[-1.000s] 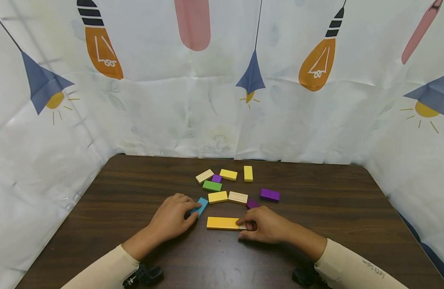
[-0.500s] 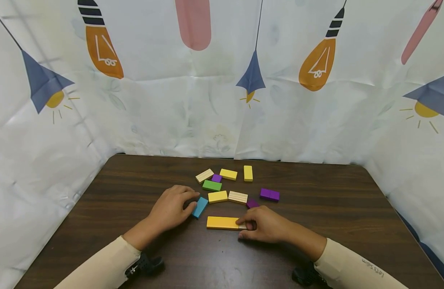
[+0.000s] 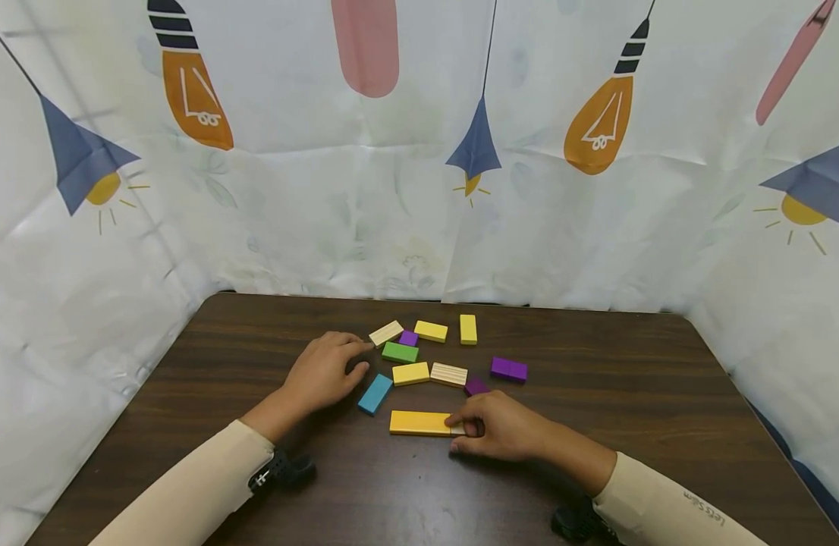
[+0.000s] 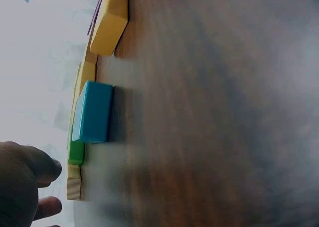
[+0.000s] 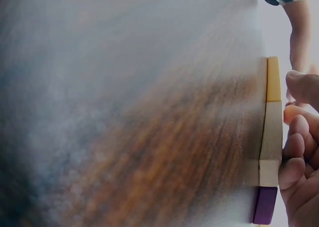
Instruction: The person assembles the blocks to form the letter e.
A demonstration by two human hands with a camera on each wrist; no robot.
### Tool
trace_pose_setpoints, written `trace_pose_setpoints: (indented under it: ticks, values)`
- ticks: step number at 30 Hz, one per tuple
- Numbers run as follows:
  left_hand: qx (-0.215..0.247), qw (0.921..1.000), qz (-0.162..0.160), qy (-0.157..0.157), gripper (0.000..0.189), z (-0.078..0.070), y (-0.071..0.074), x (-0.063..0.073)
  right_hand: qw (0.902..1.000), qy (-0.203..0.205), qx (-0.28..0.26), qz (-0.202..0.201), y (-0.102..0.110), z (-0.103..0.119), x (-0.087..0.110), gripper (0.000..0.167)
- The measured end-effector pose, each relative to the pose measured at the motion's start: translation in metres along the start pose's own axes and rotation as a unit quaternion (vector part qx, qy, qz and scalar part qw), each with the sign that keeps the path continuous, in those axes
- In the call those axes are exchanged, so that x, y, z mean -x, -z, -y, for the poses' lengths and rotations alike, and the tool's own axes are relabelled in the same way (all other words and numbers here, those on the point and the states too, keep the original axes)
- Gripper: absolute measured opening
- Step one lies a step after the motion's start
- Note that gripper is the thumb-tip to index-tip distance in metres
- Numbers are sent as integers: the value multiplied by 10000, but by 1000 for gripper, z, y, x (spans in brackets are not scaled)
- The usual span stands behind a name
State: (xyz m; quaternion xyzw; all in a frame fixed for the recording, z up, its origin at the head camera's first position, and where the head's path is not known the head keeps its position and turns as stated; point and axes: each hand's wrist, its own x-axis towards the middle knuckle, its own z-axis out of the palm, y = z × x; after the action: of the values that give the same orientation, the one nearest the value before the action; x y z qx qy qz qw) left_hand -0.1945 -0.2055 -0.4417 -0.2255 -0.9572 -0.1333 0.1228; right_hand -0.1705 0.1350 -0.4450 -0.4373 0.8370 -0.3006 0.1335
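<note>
My left hand (image 3: 327, 369) is beside the far-left plain wooden block (image 3: 386, 334), fingertips right at its near corner and nothing in its grasp. Below that hand lies a blue block (image 3: 375, 394), also seen in the left wrist view, apart from the thumb. Near the table's middle lies a long yellow block (image 3: 419, 423), with a plain wooden piece (image 5: 271, 130) against its right end. My right hand (image 3: 504, 426) is over this joint, index fingertip on the yellow end and other fingers curled at the wooden piece. I cannot tell whether they grip it.
Behind lie a green block (image 3: 400, 353), a small purple one (image 3: 409, 338), a yellow one (image 3: 410, 374) and a striped wooden one (image 3: 449, 374). Farther back are two more yellow blocks (image 3: 468, 329). Purple blocks (image 3: 509, 369) lie to the right. A printed curtain (image 3: 419, 227) hangs behind the table.
My left hand has let go of the blue block and moved away from me to the far-left wooden block. The blue block stays on the table. My right hand has kept its place.
</note>
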Motion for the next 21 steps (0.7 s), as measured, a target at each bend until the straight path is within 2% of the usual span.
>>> trace_pose_setpoints:
  ticks: [9,21]
  values:
    - [-110,9998,140,48,35,8,-3,-16,10000,79,33,-32,0,1,0,31]
    - [73,9989,469,7,41,15,-7,-31,9998,159,132,-85,0,0,1,31]
